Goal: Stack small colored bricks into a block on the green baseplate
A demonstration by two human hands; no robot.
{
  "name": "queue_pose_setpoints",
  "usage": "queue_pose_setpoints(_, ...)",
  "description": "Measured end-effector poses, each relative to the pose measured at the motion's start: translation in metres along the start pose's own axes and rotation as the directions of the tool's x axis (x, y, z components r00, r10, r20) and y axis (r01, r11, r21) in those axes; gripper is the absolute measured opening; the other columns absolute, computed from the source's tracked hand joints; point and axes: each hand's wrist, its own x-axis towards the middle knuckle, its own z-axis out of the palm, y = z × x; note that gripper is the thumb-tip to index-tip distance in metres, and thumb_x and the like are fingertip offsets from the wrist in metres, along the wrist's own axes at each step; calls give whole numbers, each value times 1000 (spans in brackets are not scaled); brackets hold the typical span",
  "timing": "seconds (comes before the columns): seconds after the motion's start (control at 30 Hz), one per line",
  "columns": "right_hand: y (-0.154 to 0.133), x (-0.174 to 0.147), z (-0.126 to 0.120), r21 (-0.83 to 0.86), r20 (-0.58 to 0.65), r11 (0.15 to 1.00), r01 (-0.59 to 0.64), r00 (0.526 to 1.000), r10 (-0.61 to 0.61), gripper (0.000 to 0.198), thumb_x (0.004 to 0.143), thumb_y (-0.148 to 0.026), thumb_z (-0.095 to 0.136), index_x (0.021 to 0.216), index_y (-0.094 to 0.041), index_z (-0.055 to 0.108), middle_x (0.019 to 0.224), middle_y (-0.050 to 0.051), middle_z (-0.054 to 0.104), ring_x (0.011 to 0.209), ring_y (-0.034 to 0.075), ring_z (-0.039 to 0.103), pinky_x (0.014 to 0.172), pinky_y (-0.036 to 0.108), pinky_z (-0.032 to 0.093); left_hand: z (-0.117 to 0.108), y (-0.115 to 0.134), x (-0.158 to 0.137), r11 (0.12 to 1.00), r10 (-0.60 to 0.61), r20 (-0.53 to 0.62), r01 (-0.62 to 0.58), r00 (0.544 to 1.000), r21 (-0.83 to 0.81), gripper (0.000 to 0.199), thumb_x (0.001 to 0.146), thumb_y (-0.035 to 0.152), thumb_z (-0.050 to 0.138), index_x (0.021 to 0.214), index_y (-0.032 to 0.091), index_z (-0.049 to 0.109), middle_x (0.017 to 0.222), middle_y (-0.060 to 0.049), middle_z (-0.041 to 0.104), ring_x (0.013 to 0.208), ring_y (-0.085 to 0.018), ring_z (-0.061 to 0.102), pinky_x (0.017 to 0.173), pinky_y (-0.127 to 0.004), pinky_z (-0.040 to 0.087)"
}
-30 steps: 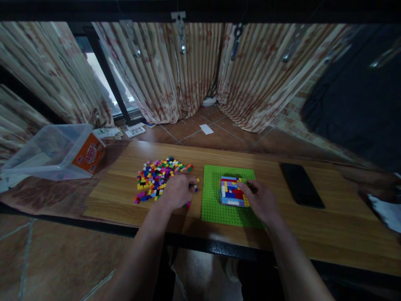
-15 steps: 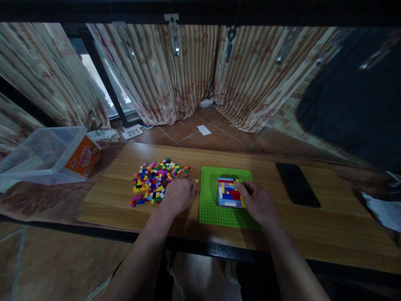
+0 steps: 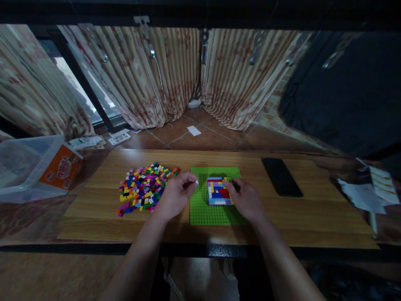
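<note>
A block built of many-coloured toy bricks (image 3: 216, 194) stands on the green baseplate (image 3: 200, 215). My right hand (image 3: 247, 198) grips its right side, the thumb at the top edge and the other fingers partly hidden behind. Over the left edge of the baseplate, my left hand (image 3: 178, 194) pinches a small white brick (image 3: 196, 182) between thumb and fingertips, apart from the block. Left of that hand lies a loose pile of toy bricks (image 3: 144, 184) in many colours.
A black phone (image 3: 282, 176) lies on the wooden table (image 3: 94, 209), right of the baseplate. Beyond the table's left end sits a clear plastic box (image 3: 31, 167) with an orange label. Papers (image 3: 360, 196) are at the far right.
My left hand has come away from the pile's edge to the baseplate, a white brick now showing in its fingertips. My right hand stays at the block. The whole view has shifted.
</note>
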Motion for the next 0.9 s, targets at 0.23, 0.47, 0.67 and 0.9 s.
queue_pose_setpoints(0.23,0,0,0,-25,-2,1000,13,1000,-13,56,92,-61,38,109,-15,67,98,16,73,88,29,68,77,38,48,21,8,3,995,48,-19,-46,999,90,17,88,20,56,99,20,69,95,-3,74,88,-16,68,83,-29,53)
queue_pose_setpoints(0.47,-2,-1,-1,-36,-19,999,34,999,-35,52,93,-56,40,107,-14,67,96,16,73,89,29,68,77,37,47,42,13,8,966,183,-44,-171,982,194,15,89,18,58,91,23,72,94,-1,75,89,-17,69,86,-32,53)
queue_pose_setpoints(0.67,-3,0,-2,-30,-7,998,48,999,-49,47,94,-52,42,103,-15,68,92,14,73,84,28,68,74,36,47,61,13,12,957,242,-116,-217,963,193,16,84,14,64,89,26,74,97,-1,73,96,-17,66,91,-36,52)
queue_pose_setpoints(0.9,-2,0,-2,-30,-17,998,50,999,-51,45,94,-51,42,103,-16,67,91,13,73,83,27,68,73,35,47,74,19,9,956,183,-166,-137,969,258,19,81,11,68,85,27,76,101,0,72,98,-18,62,93,-39,49)
